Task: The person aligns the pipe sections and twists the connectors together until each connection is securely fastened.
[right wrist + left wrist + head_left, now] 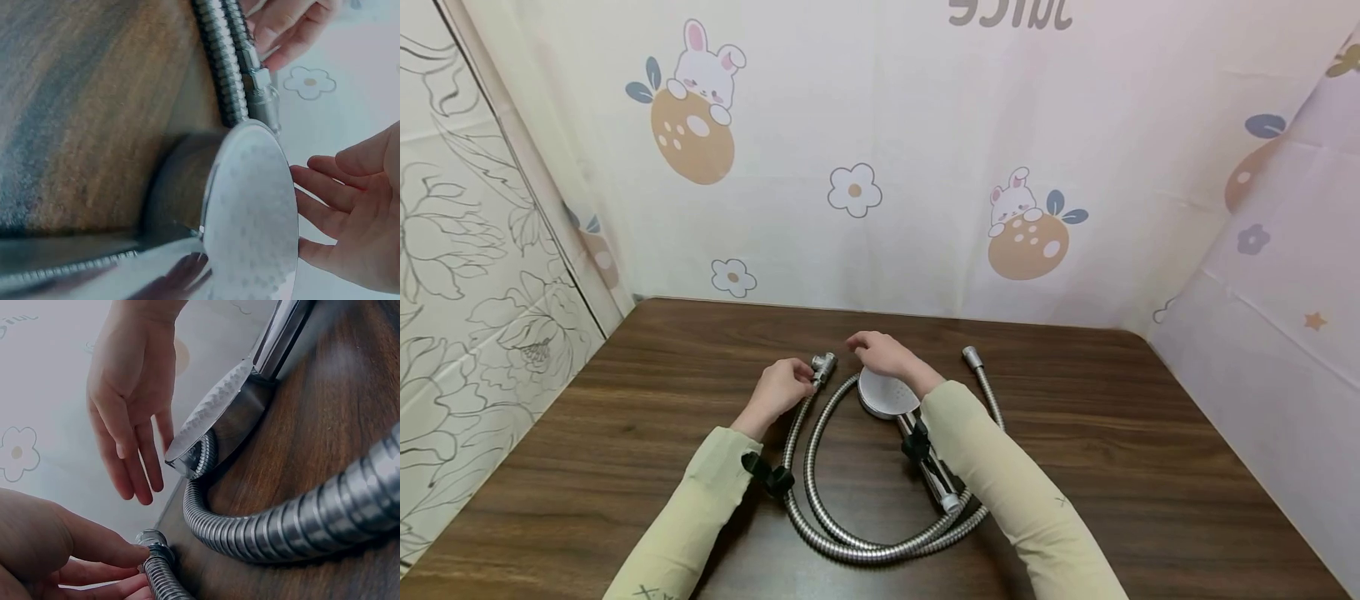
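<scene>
My left hand (780,389) pinches a coiled metal shower hose (164,580) just below the chrome fitting (823,367) at its end, thumb on one side and fingers on the other. In the right wrist view the same fitting (262,103) stands beyond the rim of the shower head. Over the shower head (883,393) hangs my right hand (887,354), its fingers loosely extended and holding nothing. The shower head (253,206) lies with its white spray plate up, its chrome handle (932,471) pointing toward me. My right sleeve hides part of the hose.
The hose's other end, a metal cone (972,357), lies at the back right of the wooden table (1120,467). Hose loops (865,554) curve around near the front. A printed curtain (910,125) rises behind the table's back edge.
</scene>
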The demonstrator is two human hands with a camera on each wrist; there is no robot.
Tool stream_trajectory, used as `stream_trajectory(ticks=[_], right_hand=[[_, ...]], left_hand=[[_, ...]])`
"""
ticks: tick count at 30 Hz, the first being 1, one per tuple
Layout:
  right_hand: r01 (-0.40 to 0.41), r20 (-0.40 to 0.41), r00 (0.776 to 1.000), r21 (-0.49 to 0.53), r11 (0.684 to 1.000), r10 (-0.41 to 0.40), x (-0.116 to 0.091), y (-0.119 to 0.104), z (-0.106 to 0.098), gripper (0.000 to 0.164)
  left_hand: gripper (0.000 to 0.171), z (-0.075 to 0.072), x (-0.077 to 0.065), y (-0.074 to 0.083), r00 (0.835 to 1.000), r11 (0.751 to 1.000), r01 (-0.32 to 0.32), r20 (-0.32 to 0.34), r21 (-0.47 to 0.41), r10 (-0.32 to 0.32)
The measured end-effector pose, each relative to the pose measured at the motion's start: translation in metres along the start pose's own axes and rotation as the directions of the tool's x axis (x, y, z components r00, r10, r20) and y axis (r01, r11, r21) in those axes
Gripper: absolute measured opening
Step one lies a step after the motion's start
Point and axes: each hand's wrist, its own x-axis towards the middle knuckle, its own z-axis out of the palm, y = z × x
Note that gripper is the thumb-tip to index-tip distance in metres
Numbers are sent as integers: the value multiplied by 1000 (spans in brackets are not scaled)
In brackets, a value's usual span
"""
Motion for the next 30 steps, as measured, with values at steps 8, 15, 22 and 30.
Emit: stream_trajectory(ticks=[8,15,22,30], right_hand=[[5,-93,996,31,999,-2,-6,6,-15,33],[0,-143,990,53,999,7,-13,4,-24,32],[-35,-173,983,140,990,59,-21,7,-29,29],[-79,-175,977,225,971,120,-29,14,-39,28]], left_hand=[[17,-2,-3,9,998,999,-46,-29,28,47],[15,0,-7,19,995,995,-94,-22,24,95],[12,6,-13,27,988,989,-147,55,2,147],[14,14,-19,36,979,985,-170,113,-9,170]])
